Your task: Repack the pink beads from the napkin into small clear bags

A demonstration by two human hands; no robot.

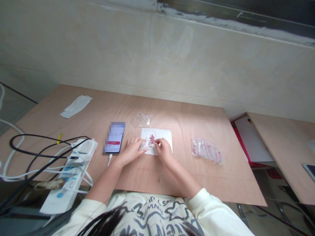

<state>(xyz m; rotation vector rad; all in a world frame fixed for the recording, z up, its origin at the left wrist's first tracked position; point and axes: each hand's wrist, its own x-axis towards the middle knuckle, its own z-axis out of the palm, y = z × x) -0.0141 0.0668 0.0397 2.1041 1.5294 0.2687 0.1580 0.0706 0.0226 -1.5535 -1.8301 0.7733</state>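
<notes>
Small pink beads [152,138] lie in a little cluster on a white sheet of paper [165,133] in the middle of the table. My left hand [131,150] is at the paper's left edge, thumb and fingers closed on a small clear plastic bag [145,144]. From the other side my right hand [163,149] reaches in with its fingertips pinched together at the edge of the beads. Whatever is between those fingertips is too small to make out.
On the right lies a clear bag of pink pieces [207,150]. Empty clear wrappers [142,120] are behind the paper. To the left are a plugged-in phone [114,137], a folded white sheet [76,106], and a power strip [71,180] with tangled cables. A wall borders the table's far side.
</notes>
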